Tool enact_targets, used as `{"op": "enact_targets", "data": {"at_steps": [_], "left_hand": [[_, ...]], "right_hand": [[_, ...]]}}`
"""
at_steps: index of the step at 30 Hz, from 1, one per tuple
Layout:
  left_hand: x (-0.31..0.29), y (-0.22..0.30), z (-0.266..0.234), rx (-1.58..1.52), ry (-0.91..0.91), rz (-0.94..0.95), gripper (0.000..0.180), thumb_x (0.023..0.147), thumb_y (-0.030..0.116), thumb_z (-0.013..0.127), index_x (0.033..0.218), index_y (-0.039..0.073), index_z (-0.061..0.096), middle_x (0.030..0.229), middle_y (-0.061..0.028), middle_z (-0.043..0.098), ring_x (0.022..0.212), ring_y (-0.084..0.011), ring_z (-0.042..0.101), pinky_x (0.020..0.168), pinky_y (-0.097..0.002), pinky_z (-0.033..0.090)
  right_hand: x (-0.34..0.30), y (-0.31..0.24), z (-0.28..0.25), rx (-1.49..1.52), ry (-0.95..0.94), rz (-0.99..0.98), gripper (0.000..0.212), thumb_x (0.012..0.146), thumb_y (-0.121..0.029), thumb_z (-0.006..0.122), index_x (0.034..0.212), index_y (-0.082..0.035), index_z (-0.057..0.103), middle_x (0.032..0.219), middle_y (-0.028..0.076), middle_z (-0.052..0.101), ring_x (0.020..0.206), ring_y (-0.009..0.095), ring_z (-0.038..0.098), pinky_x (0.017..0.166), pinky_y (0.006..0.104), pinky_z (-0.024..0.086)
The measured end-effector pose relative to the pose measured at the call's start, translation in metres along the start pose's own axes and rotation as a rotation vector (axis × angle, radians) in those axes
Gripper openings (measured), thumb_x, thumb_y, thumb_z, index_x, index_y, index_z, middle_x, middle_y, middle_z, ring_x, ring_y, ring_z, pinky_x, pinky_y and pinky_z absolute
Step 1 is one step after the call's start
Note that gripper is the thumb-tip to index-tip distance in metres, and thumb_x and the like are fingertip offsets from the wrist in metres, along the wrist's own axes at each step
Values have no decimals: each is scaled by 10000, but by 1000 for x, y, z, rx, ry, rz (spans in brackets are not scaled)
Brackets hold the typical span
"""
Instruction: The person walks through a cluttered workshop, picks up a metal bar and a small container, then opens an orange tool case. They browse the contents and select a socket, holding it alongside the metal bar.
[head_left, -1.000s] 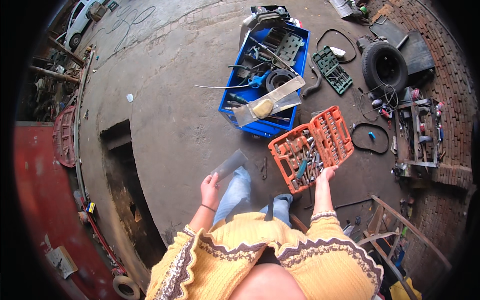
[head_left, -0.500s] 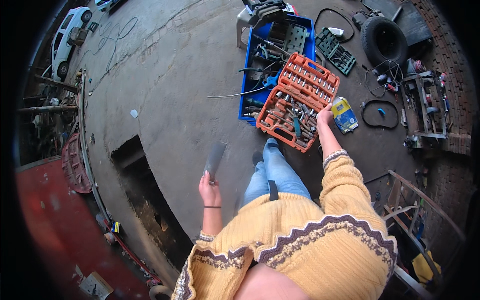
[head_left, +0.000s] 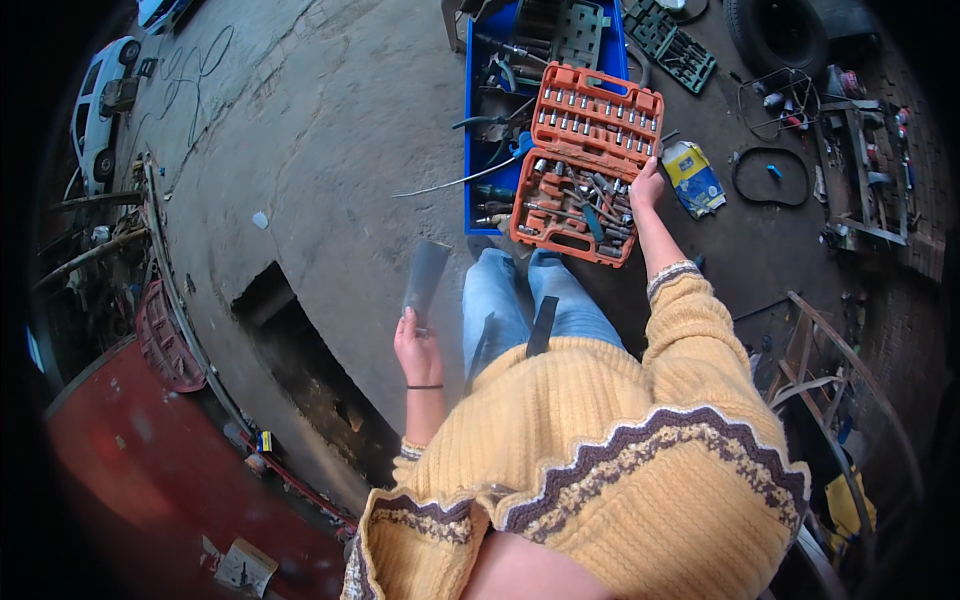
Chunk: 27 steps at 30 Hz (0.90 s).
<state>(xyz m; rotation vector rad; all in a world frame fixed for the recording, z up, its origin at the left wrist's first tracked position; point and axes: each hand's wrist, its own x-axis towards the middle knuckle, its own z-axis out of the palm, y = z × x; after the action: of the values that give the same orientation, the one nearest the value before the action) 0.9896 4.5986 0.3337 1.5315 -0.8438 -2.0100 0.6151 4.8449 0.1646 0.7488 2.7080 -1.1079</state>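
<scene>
My left hand (head_left: 417, 350) is closed around the lower end of a flat grey blade-like tool (head_left: 427, 272), its wide end pointing away from me. I cannot make out its handle, which the fingers cover. With my right hand (head_left: 647, 186) I grip the right edge of an opened orange socket set case (head_left: 530, 226), near its hinge. Rows of small sockets fill the case's far half; larger sockets and loose tools, one with a green handle (head_left: 593, 222), lie jumbled in the near half. The case overlaps a blue tool tray (head_left: 474, 170) holding pliers and other hand tools.
A dark rectangular pit (head_left: 320, 370) opens in the floor to my left. Right of the case lie a yellow and blue packet (head_left: 693, 181), a black belt loop (head_left: 738, 176) and a green tool case (head_left: 690, 65). A tyre (head_left: 735, 40) is beyond; a metal frame (head_left: 850, 350) stands right.
The view has shifted, and my legs now stand closer to the case and tray. The case sits a little higher in the picture. Both hands keep their holds.
</scene>
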Motion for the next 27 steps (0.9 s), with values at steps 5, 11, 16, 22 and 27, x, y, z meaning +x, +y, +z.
{"op": "enact_targets", "data": {"at_steps": [5,11,16,22,27], "left_hand": [[20,26,15,62,-82,-37,132,929,210,556,901,82,563,826,10,558,711,-93,497,625,-240,394],[62,58,43,257,-130,-96,143,917,221,580,852,97,549,753,32,495,673,-74,449,614,-256,376],[80,67,74,342,-257,-115,164,899,236,609,821,100,559,747,44,498,681,-64,447,630,-253,380],[90,86,91,378,-312,-82,143,886,230,628,830,112,569,748,52,505,682,-53,450,647,-239,386],[78,67,83,363,-276,-57,148,889,234,623,833,106,575,735,52,502,669,-52,449,624,-227,383]], "right_hand": [[1,6,-14,-144,-142,-58,643,941,-513,281,955,17,646,987,267,624,973,431,575,834,483,452],[-2,13,-24,-76,-194,-9,694,933,-550,256,996,28,634,1027,278,611,1018,437,553,890,461,426],[-18,21,-21,201,-190,58,702,929,-566,279,1035,39,621,1032,266,617,1044,393,561,875,412,431],[-36,29,-33,119,-214,-62,570,949,-474,340,894,26,609,928,198,630,921,372,571,839,407,432],[-60,39,-64,58,128,-233,320,932,-308,484,978,-18,612,1011,153,611,1023,307,526,900,395,406]]}}
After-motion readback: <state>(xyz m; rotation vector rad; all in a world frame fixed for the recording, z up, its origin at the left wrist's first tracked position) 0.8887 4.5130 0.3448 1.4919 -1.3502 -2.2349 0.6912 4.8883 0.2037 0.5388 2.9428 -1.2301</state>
